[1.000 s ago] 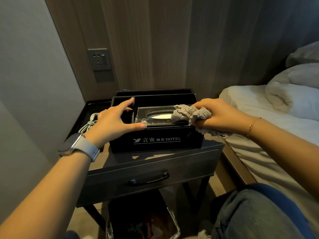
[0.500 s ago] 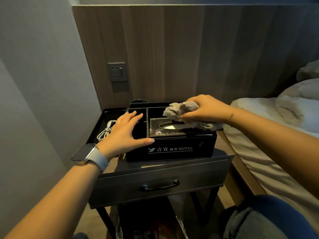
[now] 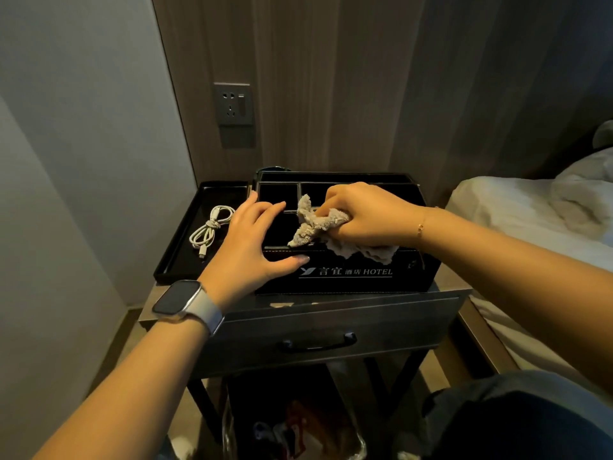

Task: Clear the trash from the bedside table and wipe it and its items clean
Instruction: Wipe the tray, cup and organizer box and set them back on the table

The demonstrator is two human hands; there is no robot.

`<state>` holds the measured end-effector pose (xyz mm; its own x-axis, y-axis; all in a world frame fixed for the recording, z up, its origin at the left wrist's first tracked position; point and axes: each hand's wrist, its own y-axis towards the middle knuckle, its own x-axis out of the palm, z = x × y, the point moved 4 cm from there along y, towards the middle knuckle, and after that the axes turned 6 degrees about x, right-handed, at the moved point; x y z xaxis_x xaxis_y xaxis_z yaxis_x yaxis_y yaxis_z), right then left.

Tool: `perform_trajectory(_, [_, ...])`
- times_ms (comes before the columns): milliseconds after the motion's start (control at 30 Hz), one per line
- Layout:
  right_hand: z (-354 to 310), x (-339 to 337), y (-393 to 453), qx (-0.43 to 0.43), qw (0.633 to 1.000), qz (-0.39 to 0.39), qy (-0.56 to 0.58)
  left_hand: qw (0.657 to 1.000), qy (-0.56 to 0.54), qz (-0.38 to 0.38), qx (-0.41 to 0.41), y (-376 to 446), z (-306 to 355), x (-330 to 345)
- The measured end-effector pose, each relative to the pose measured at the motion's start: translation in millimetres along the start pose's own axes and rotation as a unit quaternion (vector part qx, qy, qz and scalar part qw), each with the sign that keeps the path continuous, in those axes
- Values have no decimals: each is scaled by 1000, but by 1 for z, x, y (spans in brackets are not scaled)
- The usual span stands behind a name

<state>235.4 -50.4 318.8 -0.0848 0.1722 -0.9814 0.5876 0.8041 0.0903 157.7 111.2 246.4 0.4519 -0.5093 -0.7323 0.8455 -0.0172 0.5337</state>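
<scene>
Two hands over one black leatherette organiser box (image 3: 348,277) with white hotel lettering, and it sits on the dark wooden bench with a single drawer (image 3: 331,330). The left hand (image 3: 247,247) lies flat on the box's left end, fingers straight and spread, thumb along the front edge, gripping nothing; one smartwatch with a pale band (image 3: 185,303) is on that wrist. The right hand (image 3: 365,217) is curled tight round one crumpled grey-beige cloth (image 3: 318,225), bunched on top of the box, with a ragged edge hanging over the front face. One thin bracelet (image 3: 422,225) shows on the right wrist.

Left of the box, one shallow black tray (image 3: 175,263) holds one coiled white charging cable (image 3: 209,229). One grey wall socket (image 3: 233,104) is above it. Below the bench, one bin with a clear liner (image 3: 292,429) has colourful scraps inside. The white bed (image 3: 517,210) is just beside the bench on the right.
</scene>
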Motion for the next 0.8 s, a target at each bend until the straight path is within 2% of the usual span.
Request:
perform_trajectory(167, [-8, -6, -25, -36, 999, 2, -15, 1000, -11, -19, 22, -3, -4, -2])
perform_trajectory(233, [-5, -14, -29, -33, 999, -5, 23, 999, -25, -27, 22, -4, -5, -4])
perform_trajectory(300, [1, -24, -23, -15, 998, 30, 58, 999, -27, -24, 24, -4, -6, -5])
perform_trajectory(400, [1, -23, -7, 19, 997, 73, 22, 999, -25, -18, 31, -4, -7, -4])
perform_trajectory(500, [-10, -2, -6, 15, 998, 49, -36, 999, -28, -17, 32, -4, -8, -5])
perform_trajectory(600, [-16, 4, -24, -9, 996, 58, -71, 999, -27, -14, 31, -4, -8, -6])
perform_trajectory(733, [-15, -5, -45, -23, 997, 48, -62, 999, -29, -15, 26, -4, -6, -6])
perform_trajectory(800, [-3, -17, -54, 10, 997, 78, -24, 999, -31, -14, 26, -4, -5, -7])
